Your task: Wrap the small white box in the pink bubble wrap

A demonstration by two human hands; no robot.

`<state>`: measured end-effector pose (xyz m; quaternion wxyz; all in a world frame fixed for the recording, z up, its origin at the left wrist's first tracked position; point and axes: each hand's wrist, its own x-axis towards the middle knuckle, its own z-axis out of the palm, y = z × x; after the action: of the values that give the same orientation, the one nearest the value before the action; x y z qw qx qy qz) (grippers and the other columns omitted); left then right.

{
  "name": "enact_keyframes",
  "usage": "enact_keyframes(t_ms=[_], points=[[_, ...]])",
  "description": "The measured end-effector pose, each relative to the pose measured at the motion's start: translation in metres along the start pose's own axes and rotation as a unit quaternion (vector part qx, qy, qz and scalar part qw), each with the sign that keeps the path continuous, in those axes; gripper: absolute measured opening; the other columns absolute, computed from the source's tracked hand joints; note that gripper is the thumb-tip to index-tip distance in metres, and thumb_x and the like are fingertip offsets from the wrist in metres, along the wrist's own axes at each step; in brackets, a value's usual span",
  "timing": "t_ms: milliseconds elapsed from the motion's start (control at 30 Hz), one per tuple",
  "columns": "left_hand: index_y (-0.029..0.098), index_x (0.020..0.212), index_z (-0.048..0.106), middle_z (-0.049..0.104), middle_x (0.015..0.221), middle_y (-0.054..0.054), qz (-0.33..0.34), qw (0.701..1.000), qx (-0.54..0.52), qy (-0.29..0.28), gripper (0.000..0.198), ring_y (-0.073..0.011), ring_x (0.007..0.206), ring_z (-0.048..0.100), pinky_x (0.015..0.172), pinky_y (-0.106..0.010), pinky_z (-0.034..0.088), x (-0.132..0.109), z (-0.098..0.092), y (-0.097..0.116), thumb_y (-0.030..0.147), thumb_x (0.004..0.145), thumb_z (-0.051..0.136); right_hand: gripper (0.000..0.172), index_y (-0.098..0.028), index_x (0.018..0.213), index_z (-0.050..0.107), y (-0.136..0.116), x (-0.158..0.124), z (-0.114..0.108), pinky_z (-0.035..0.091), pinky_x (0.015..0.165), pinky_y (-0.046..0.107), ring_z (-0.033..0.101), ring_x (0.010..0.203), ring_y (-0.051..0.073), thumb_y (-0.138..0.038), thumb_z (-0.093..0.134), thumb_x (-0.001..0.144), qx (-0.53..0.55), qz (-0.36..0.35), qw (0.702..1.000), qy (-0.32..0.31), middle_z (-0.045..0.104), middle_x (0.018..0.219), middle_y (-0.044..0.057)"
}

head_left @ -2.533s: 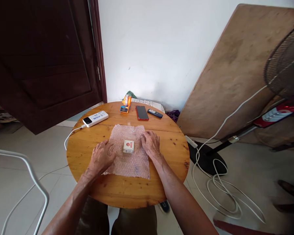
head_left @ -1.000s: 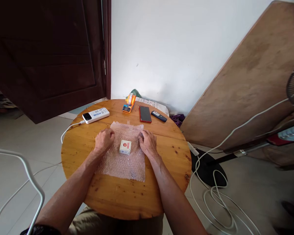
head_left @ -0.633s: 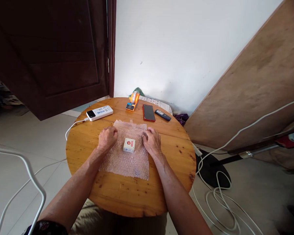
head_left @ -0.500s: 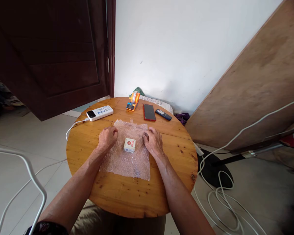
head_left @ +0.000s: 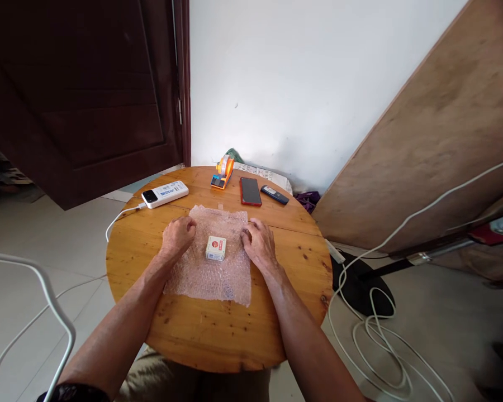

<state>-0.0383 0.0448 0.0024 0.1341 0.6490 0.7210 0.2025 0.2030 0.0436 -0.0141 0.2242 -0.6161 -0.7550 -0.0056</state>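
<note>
The left hand (head_left: 178, 234) is loosely curled and the right hand (head_left: 259, 242) half open, each at a side edge of the bubble wrap (head_left: 209, 282); whether either pinches it, I cannot tell. The box (head_left: 216, 248) sits on the wrap between the hands, touching neither. Beyond them on the desk (head_left: 218, 340) lie the tape dispenser (head_left: 223, 173) and phone (head_left: 250, 191), with the power bank (head_left: 165, 194) past the left hand.
</note>
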Motion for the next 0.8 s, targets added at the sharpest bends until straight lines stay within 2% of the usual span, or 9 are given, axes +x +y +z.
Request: enact_keyframes(t_ms=[433, 533, 600, 700, 733, 767, 800], points=[[0.024, 0.093, 0.072, 0.075, 0.099, -0.006, 0.010, 1.000, 0.003, 0.013, 0.024, -0.0242, 0.095, 0.067, 0.078, -0.030, 0.048, -0.001, 0.004, -0.002, 0.023, 0.085, 0.049, 0.017, -0.021, 0.099, 0.071, -0.002, 0.001, -0.003, 0.040, 0.087, 0.038, 0.054, 0.106, 0.027, -0.019, 0.056, 0.091, -0.007, 0.004, 1.000, -0.019, 0.064, 0.120, 0.010], [0.024, 0.092, 0.072, 0.072, 0.101, -0.006, 0.013, 1.000, 0.006, 0.017, 0.024, -0.0243, 0.098, 0.066, 0.083, -0.031, 0.049, -0.001, 0.006, -0.003, 0.021, 0.085, 0.049, 0.018, -0.022, 0.101, 0.070, -0.002, 0.000, -0.005, 0.039, 0.084, 0.037, 0.054, 0.104, 0.026, -0.020, 0.056, 0.091, -0.007, -0.005, 1.000, -0.025, 0.065, 0.116, 0.009], [0.023, 0.096, 0.072, 0.068, 0.109, -0.008, 0.021, 0.998, 0.003, 0.052, 0.024, -0.0253, 0.105, 0.063, 0.090, -0.033, 0.049, -0.003, 0.006, -0.003, 0.019, 0.084, 0.051, 0.017, -0.022, 0.100, 0.070, -0.002, -0.001, -0.006, 0.039, 0.084, 0.036, 0.054, 0.103, 0.026, -0.020, 0.056, 0.091, -0.011, -0.008, 1.000, -0.023, 0.065, 0.115, 0.009], [0.020, 0.100, 0.072, 0.063, 0.119, -0.012, 0.065, 0.985, -0.037, 0.157, 0.027, -0.0277, 0.115, 0.059, 0.101, -0.039, 0.046, -0.007, 0.003, -0.002, 0.016, 0.082, 0.053, 0.016, -0.021, 0.097, 0.071, -0.001, -0.003, -0.008, 0.038, 0.084, 0.037, 0.054, 0.104, 0.026, -0.020, 0.057, 0.089, -0.017, -0.013, 1.000, -0.010, 0.065, 0.119, 0.009], [0.019, 0.099, 0.072, 0.063, 0.119, -0.012, 0.088, 0.978, -0.067, 0.177, 0.027, -0.0274, 0.116, 0.058, 0.103, -0.040, 0.045, -0.009, 0.001, -0.001, 0.016, 0.082, 0.052, 0.016, -0.021, 0.096, 0.071, -0.001, -0.003, -0.009, 0.038, 0.085, 0.037, 0.054, 0.105, 0.026, -0.019, 0.057, 0.088, -0.019, -0.015, 1.000, -0.007, 0.065, 0.121, 0.009], [0.019, 0.098, 0.071, 0.064, 0.117, -0.011, 0.111, 0.973, -0.104, 0.172, 0.027, -0.0264, 0.116, 0.059, 0.104, -0.040, 0.045, -0.012, 0.000, 0.000, 0.015, 0.082, 0.050, 0.017, -0.021, 0.095, 0.072, -0.002, -0.003, -0.010, 0.038, 0.086, 0.038, 0.054, 0.107, 0.027, -0.018, 0.058, 0.086, -0.020, -0.017, 1.000, -0.003, 0.065, 0.123, 0.009], [0.019, 0.098, 0.071, 0.066, 0.115, -0.010, 0.131, 0.970, -0.145, 0.143, 0.027, -0.0253, 0.114, 0.060, 0.104, -0.039, 0.046, -0.014, -0.001, 0.001, 0.015, 0.082, 0.050, 0.017, -0.022, 0.095, 0.072, -0.003, -0.003, -0.012, 0.039, 0.087, 0.039, 0.054, 0.109, 0.028, -0.017, 0.059, 0.085, -0.018, -0.019, 1.000, 0.002, 0.065, 0.124, 0.008]])
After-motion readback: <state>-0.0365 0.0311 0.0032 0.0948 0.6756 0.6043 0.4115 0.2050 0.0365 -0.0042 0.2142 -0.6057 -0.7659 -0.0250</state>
